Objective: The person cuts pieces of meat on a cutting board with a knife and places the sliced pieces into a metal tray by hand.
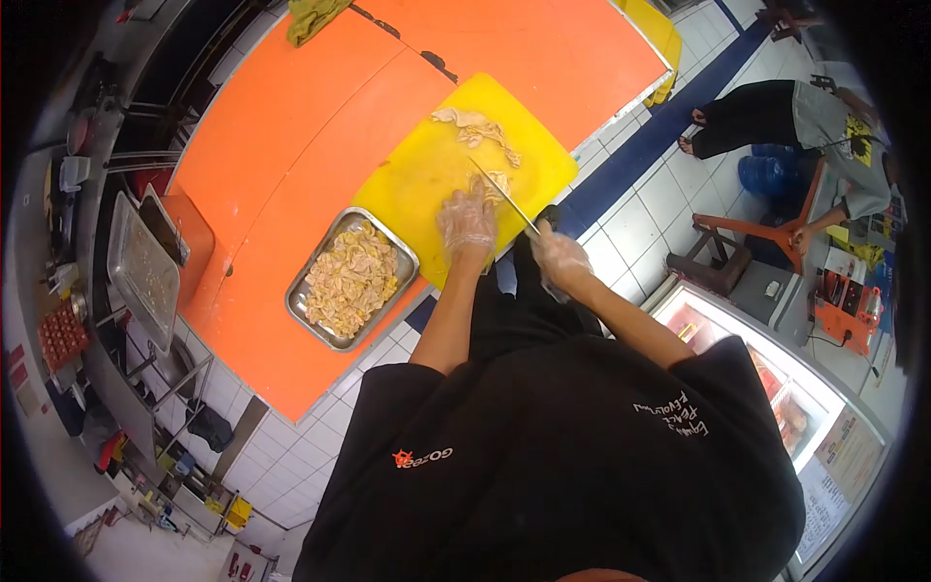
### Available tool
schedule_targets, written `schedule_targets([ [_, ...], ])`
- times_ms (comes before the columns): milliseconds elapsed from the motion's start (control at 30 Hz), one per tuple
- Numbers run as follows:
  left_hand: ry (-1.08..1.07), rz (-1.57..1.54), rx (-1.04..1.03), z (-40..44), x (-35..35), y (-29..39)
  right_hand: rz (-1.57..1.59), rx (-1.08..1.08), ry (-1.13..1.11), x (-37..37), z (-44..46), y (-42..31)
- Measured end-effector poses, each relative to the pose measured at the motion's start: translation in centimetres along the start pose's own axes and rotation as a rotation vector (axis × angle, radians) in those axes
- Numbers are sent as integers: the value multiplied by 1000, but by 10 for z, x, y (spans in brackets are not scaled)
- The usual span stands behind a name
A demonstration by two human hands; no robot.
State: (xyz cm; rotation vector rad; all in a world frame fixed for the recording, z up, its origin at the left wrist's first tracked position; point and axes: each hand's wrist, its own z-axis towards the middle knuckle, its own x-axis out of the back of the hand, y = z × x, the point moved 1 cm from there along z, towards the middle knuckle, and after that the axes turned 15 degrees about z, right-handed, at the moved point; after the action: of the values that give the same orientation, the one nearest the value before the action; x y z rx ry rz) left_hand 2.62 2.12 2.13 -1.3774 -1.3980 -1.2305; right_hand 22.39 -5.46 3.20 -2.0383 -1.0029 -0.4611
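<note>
On the yellow cutting board (pixel 417 179) lie pale, thin strips of what looks like meat or skin (pixel 477 128), with a smaller piece (pixel 498 184) beside the blade. My right hand (pixel 561 258), in a clear plastic glove, is closed around the handle of a knife (pixel 504 197), whose blade points up and left over the board. My left hand (pixel 467 219), also gloved, lies on the board left of the blade, its fingers near the small piece. Left of the board, a metal tray (pixel 294 296) holds a pile of cut pieces (pixel 353 277).
The board sits on an orange table (pixel 281 126) with a greenish cloth (pixel 312 17) at its far edge. Metal trays (pixel 145 262) stand at the left. At the right are another person (pixel 824 126), a stool (pixel 722 242) and a lit display freezer (pixel 776 378).
</note>
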Motion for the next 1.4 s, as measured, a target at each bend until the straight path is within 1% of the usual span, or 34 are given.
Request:
schedule_targets([
  [33,-9,-4,-3,1,0,1,25,107,68,-1,23,-10],
  [100,-24,-3,-7,2,0,-1,30,207,113,4,71,-50],
  [200,-67,-10,-17,1,6,1,-33,175,58,24,91,-102],
  [267,-88,-19,-17,2,7,1,-5,160,64,21,72,-80],
  [333,-4,-12,2,1,-3,0,23,128,54,17,33,-38],
  [367,-3,-20,1,2,-4,0,23,109,42,16,6,-15],
  [400,-9,-21,1,3,-5,0,-20,13,14,17,-19,-2],
  [433,-18,-21,6,2,-5,0,-64,-82,-18,18,-33,4],
  [533,4,-43,-10,-1,-4,-2,-67,-71,-29,17,-25,3],
  [600,8,-34,-4,-1,-3,-1,26,134,25,14,21,-9],
  [667,9,-20,1,1,1,-1,-60,328,163,9,70,-52],
  [700,-66,-14,-23,4,4,-3,-96,313,126,15,91,-79],
  [733,-145,-8,-49,3,6,-3,-129,293,88,17,102,-91],
  [833,-85,-36,-40,-4,18,-2,-82,279,73,24,100,-87],
  [867,-84,-33,-40,-7,17,-5,-69,314,86,18,91,-68],
  [900,-14,-86,-32,-9,13,-9,-58,348,100,12,75,-41],
  [933,54,-142,-23,-11,9,-12,-26,322,96,13,54,-16],
  [967,56,-145,-25,-11,7,-13,4,295,93,14,34,-1],
  [1000,83,-191,11,-10,5,-14,-1,296,97,18,17,-2],
  [1067,113,-239,48,-5,-2,-17,-17,43,13,32,-11,-7],
  [1167,93,-273,18,12,-8,-17,54,17,15,29,-13,-4],
  [1267,145,-291,40,20,-8,-16,91,46,25,24,-12,-1],
  [1333,96,-540,79,22,-5,-15,122,41,25,24,-12,0],
  [1367,89,-530,69,23,-3,-15,144,38,18,23,-14,0],
  [1400,32,-569,92,23,-1,-17,158,32,19,23,-16,0],
])
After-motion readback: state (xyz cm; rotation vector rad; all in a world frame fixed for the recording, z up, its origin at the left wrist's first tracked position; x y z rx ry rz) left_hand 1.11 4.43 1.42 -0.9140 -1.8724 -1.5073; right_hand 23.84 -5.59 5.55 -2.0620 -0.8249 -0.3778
